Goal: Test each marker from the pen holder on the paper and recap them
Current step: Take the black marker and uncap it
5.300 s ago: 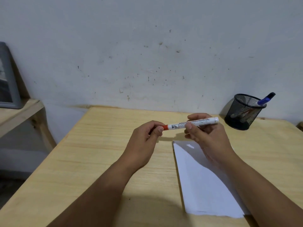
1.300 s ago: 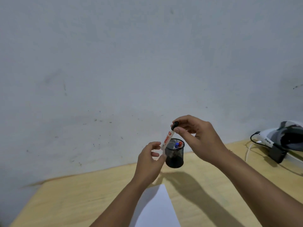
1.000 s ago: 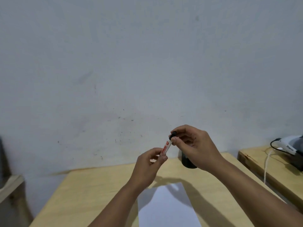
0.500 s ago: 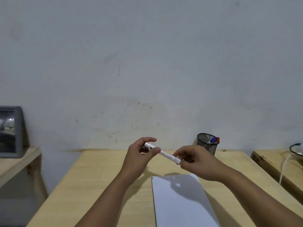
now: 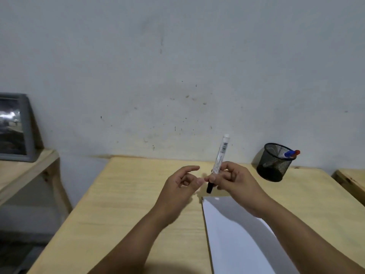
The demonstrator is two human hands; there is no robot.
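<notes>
Your right hand (image 5: 235, 180) pinches the black marker (image 5: 218, 161) low on its barrel, thumb and fingers curled round it just above the black cap end, which points down and slightly toward your left. The long axis stands nearly upright, the white tail leaning up and away from your grip toward the wall. Your left hand (image 5: 181, 184) holds nothing; its fingers are loosely spread, fingertips just beside the cap end and nearer to it than anything else. So the cap lies directly below your right pinch and right at your left fingertips: that hand looks best placed to pull it off along the barrel's axis, downward. I cannot tell whether the cap is seated fully. The sheet of paper (image 5: 233, 234) lies on the wooden table (image 5: 126, 204) just below your grip. The mesh pen holder (image 5: 273, 165), with blue and red markers (image 5: 292, 153) inside, stands off to the right of your grip, well apart.
</notes>
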